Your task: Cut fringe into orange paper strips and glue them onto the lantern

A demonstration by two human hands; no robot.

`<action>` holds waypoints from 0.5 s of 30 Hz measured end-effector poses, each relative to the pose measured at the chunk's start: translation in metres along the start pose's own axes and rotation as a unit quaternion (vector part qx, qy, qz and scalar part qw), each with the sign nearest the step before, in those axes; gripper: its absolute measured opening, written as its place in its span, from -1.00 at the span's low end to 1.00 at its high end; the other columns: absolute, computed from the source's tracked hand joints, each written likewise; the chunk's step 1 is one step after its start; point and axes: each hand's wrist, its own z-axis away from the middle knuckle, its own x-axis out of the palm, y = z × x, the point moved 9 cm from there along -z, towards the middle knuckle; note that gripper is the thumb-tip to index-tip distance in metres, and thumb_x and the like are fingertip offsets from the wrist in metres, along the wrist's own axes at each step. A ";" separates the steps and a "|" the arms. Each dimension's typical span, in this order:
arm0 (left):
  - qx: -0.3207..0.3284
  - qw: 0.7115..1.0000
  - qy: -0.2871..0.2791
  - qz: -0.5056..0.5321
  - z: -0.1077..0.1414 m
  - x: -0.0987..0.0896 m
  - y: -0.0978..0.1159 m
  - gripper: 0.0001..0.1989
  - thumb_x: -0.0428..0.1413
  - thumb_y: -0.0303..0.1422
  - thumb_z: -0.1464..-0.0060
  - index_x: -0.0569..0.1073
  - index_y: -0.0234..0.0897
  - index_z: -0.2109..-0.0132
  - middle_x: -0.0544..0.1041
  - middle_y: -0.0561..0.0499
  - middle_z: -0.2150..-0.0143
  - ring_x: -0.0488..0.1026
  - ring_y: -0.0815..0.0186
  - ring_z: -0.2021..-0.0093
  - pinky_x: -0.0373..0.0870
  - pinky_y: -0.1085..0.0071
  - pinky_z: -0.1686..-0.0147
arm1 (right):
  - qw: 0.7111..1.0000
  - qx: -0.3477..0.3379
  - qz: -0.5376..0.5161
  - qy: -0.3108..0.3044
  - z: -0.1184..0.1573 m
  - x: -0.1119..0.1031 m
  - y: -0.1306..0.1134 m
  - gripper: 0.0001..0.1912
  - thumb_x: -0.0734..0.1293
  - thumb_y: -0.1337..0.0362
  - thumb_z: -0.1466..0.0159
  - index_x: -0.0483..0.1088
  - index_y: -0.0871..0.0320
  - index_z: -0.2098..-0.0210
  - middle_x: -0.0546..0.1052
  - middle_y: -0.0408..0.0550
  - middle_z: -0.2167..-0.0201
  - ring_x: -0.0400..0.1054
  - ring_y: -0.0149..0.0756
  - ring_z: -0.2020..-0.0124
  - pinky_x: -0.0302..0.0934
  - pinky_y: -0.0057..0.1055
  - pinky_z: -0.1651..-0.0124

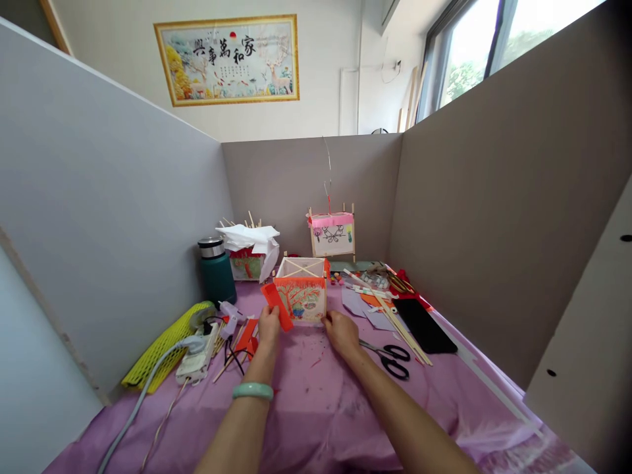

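A box-shaped paper lantern [301, 299] with wooden stick edges, a drawn tree on its front and crossed sticks over its top stands on the purple cloth [306, 388]. An orange fringe runs along its upper edge. My left hand [269, 327] is closed on an orange paper strip [277, 307], held tilted at the lantern's left front. At the lantern's lower right corner, my right hand [340, 331] pinches the corner with its fingertips. Black-handled scissors [392, 359] lie just right of my right hand.
Left are a green bottle [217, 276], glue gun [231, 316], power strip [195, 359] and yellow mesh [165, 349]. Right lie wooden sticks [402, 329], a black phone-like slab [425, 326] and paper pieces [354, 301]. Behind, a pink-topped lantern [333, 237] hangs from a wire. Grey partitions surround the table.
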 end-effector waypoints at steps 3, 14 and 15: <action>0.036 0.998 0.006 -0.051 0.017 -0.001 0.002 -0.84 0.05 -0.24 0.10 0.28 -0.21 0.49 0.32 0.11 0.55 0.26 0.33 0.51 0.19 0.42 0.49 | 1.000 0.009 0.019 0.008 0.008 -0.008 0.005 -0.73 0.18 0.21 -0.34 0.50 0.10 0.22 0.61 0.00 0.24 0.47 -0.20 0.21 0.08 -0.42 0.33; 0.088 0.992 0.025 -0.092 0.110 -0.022 0.001 -0.82 -0.01 -0.22 -0.08 0.36 -0.22 0.36 0.41 0.04 0.44 0.35 0.26 0.39 0.27 0.34 0.35 | 0.999 -0.007 -0.006 0.041 0.080 -0.029 0.022 -0.73 0.16 0.23 -0.35 0.48 0.13 0.16 0.60 -0.02 0.22 0.47 -0.22 0.20 0.12 -0.43 0.24; 0.102 0.990 0.023 -0.095 0.114 -0.022 0.002 -0.83 -0.02 -0.24 -0.09 0.36 -0.22 0.34 0.42 0.03 0.42 0.37 0.24 0.36 0.29 0.33 0.32 | 0.999 -0.008 -0.013 0.044 0.082 -0.028 0.023 -0.72 0.16 0.23 -0.35 0.48 0.13 0.16 0.59 -0.02 0.21 0.46 -0.22 0.20 0.13 -0.43 0.22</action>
